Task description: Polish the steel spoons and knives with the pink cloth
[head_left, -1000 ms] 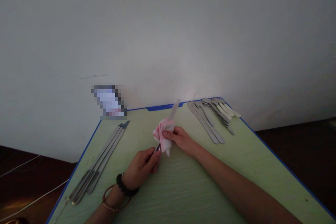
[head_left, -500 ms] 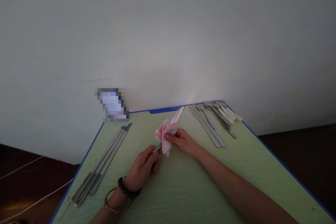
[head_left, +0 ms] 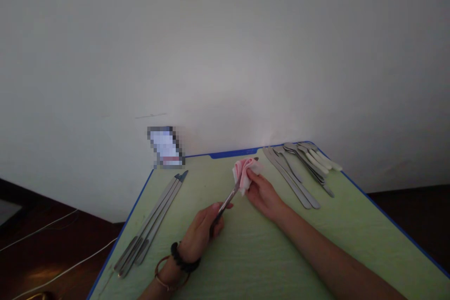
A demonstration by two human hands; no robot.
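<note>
My left hand is closed around the handle of a metal table knife, which slants up and away to the right. A pink and white cloth is folded round the knife's blade, with only the dark tip showing beyond it. My right hand pinches the cloth on the blade from the right side. Several table knives lie side by side at the left of the green table. To the right lie two more knives, a fork and several spoons.
White-handled cutlery lies by the table's far right corner. A blurred-out device with a bright screen stands at the far left corner against the grey wall. White cables run over the dark floor at left.
My right hand and the cloth have slid along the blade towards its tip, baring more of the knife near my left hand. The whole view has shifted slightly.
</note>
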